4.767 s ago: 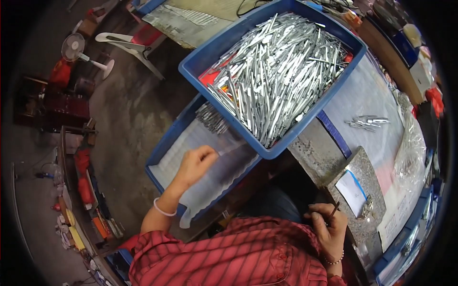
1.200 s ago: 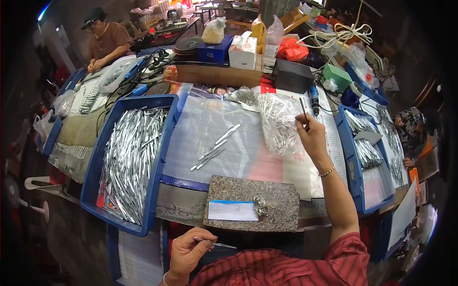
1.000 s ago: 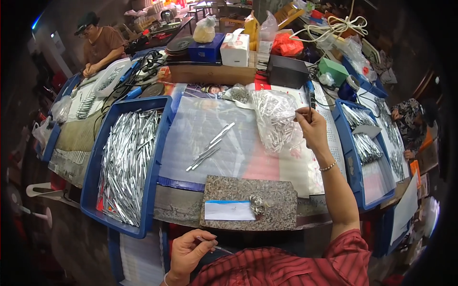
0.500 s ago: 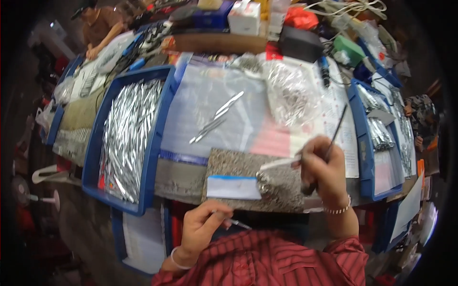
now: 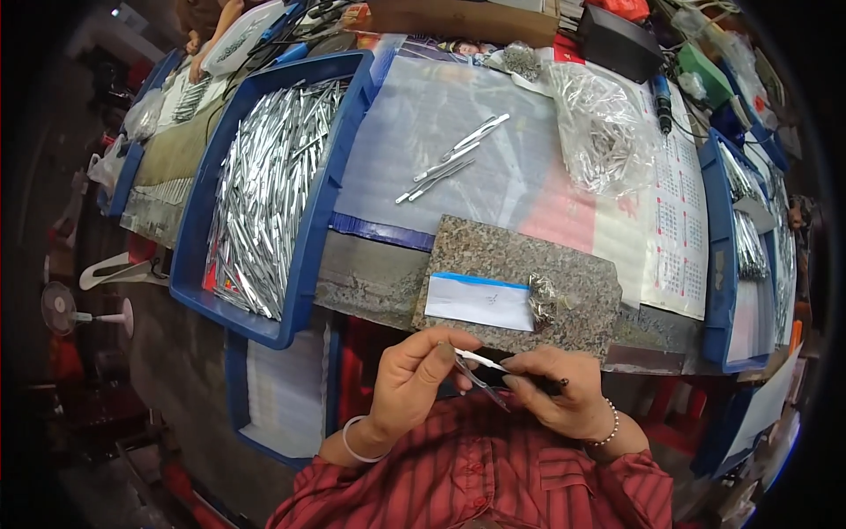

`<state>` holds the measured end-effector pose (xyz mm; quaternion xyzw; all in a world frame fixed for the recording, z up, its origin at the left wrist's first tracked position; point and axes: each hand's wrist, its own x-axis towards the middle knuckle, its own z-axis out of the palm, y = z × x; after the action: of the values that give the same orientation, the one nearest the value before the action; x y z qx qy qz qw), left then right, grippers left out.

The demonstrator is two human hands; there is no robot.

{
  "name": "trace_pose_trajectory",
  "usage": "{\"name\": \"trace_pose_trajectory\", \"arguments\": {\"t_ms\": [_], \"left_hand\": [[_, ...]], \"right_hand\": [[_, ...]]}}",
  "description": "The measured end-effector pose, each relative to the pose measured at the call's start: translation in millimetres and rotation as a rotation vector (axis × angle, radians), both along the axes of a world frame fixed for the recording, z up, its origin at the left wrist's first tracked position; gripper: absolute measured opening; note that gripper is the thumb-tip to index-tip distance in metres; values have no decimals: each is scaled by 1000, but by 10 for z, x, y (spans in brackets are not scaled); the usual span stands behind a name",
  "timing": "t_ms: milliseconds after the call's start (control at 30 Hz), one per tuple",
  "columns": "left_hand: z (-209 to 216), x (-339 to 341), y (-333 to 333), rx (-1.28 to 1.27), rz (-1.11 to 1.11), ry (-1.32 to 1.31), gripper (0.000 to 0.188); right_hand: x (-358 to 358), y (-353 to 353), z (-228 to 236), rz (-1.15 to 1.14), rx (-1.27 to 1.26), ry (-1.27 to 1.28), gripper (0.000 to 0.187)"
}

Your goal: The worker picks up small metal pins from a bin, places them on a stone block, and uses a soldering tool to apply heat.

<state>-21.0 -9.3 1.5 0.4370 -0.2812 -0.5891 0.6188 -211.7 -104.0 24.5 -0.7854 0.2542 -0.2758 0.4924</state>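
Observation:
My left hand (image 5: 421, 377) and my right hand (image 5: 557, 388) meet in front of my striped shirt, both with closed fingers. Between them lies a slim silver-white metal piece (image 5: 480, 358), pinched by the right fingers and reaching the left fingertips. A second slim metal piece (image 5: 483, 388), thin and pointed, slants down from my left fingers. The end of a dark rod (image 5: 564, 382) shows at the right hand; the rest is hidden. Just beyond the hands, a speckled stone slab (image 5: 511, 247) bears a blue-edged white pad (image 5: 480, 301) and a small heap of metal bits (image 5: 546, 304).
At left stands a blue tray (image 5: 295, 322) full of slim metal pieces. Several more lie on plastic film (image 5: 379, 132). A clear bag of metal parts (image 5: 604, 132) sits farther right, near another blue tray (image 5: 718, 238). A co-worker's hand (image 5: 196, 66) shows at far left.
My right hand has come down and left from above the slab with the silver-white piece and rod. My left hand has risen slightly to meet it. The view has shifted.

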Motion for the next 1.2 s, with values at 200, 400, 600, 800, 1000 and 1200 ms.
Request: {"name": "trace_pose_trajectory", "arguments": {"t_ms": [200,400,600,800,1000,1200], "left_hand": [[-10,0,-21,15,59,106,35],[-43,16,-28,-5,49,164,34],[-38,16,-23,-6,56,179,34],[-32,-19,-3,-9,74,99,32],[-48,-3,1,-20,72,38,30],[-115,68,42,-7,36,-4,25]], "right_hand": [[47,40,15,17,-93,-32,24],[89,59,14,32,-94,-47,26],[96,71,-9,25,-81,-41,29],[107,131,-37,86,-222,-22,33],[179,306,-209,71,-249,-64,34],[132,257,-206,110,-513,75,32]]}}
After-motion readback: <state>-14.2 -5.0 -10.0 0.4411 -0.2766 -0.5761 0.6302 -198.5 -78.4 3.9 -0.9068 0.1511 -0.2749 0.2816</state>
